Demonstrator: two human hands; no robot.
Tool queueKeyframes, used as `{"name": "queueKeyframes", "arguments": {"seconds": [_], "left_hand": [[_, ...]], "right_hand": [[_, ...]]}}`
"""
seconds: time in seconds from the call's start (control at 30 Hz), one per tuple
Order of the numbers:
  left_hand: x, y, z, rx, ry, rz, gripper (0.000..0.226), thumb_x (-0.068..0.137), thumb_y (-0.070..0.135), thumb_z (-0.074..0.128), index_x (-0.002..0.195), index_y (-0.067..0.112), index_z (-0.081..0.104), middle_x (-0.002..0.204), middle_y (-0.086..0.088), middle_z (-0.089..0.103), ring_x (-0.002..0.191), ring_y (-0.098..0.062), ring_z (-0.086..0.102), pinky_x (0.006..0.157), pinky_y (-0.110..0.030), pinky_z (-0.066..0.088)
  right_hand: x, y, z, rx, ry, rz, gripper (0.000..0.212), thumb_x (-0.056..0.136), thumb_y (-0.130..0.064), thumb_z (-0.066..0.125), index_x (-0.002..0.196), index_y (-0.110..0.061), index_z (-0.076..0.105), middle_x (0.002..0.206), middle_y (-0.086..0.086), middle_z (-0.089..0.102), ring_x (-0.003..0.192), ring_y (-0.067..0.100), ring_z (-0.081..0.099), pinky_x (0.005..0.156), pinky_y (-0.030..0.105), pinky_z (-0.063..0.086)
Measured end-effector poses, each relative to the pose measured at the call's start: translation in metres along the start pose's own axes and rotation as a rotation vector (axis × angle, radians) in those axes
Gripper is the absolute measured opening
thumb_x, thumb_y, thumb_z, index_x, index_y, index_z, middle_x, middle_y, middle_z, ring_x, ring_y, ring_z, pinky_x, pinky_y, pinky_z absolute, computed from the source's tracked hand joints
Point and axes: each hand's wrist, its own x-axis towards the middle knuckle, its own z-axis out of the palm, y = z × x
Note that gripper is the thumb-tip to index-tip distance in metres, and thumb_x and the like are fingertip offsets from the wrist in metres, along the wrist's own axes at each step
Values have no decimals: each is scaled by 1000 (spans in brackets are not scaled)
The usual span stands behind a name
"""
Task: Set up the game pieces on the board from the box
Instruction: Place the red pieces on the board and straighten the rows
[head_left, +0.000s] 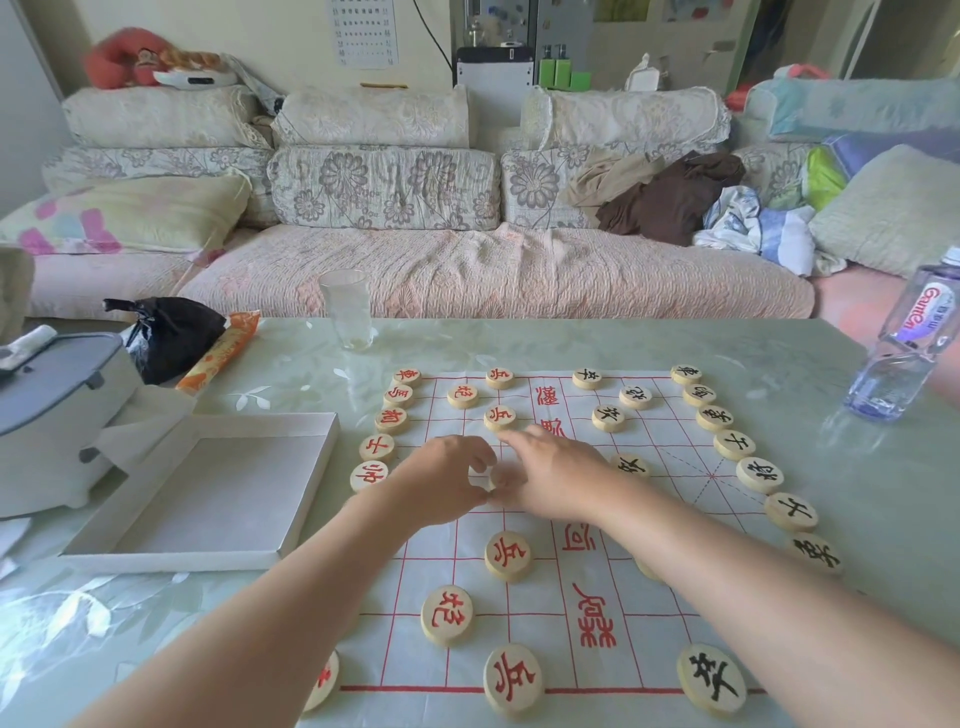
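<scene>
A paper game board (452, 670) with red grid lines lies on the table. Round wooden pieces stand on it: red-lettered ones such as one (508, 555) on the left half, black-lettered ones such as one (710, 678) on the right half. My left hand (441, 480) and my right hand (556, 480) meet over the board's middle. A pale, blurred piece (501, 478) sits between their fingertips, apparently pinched by my right thumb and fingers. My left fingers are curled beside it. The white box (306, 483) lies empty left of the board.
A grey appliance (52, 405), a black bag (166, 338) and an orange packet (221, 353) crowd the table's left. An empty glass (347, 309) stands at the far edge, a water bottle (904, 338) at the right. A sofa (493, 270) runs behind the table.
</scene>
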Motion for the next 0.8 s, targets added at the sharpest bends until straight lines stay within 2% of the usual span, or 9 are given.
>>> {"name": "queueKeyframes", "arguments": {"seconds": [0.17,0.4,0.53,0.73,0.8], "left_hand": [[2,1,4,5,13,10,44,79,24,72,121,27,58,113,9,61,94,-9,55,85,-24,47],[6,3,7,25,26,27,47,79,32,75,122,24,59,115,8,62,99,-13,58,87,-27,48],[7,4,7,9,41,23,50,79,32,76,125,25,57,114,8,63,94,-12,56,86,-31,50],[9,0,6,-4,35,20,46,80,26,75,123,23,59,114,7,63,89,-9,53,81,-20,43],[8,-1,6,0,33,22,46,80,25,75,123,23,59,114,6,63,89,-9,53,81,-21,43]], "right_hand": [[-1,4,-6,98,9,-31,69,89,-38,59,152,-34,30,145,-6,44,129,17,48,99,32,39],[7,7,1,124,-11,1,73,84,-48,65,149,-37,33,143,-5,45,129,17,48,100,32,41],[6,7,2,150,-3,-3,66,85,-43,64,145,-36,39,137,-5,50,125,18,51,99,34,43],[11,8,5,137,-12,14,71,79,-50,69,144,-37,41,137,-5,50,124,17,51,99,34,44],[11,8,6,149,-6,12,72,79,-50,70,144,-37,41,137,-6,50,124,16,51,99,33,44]]}}
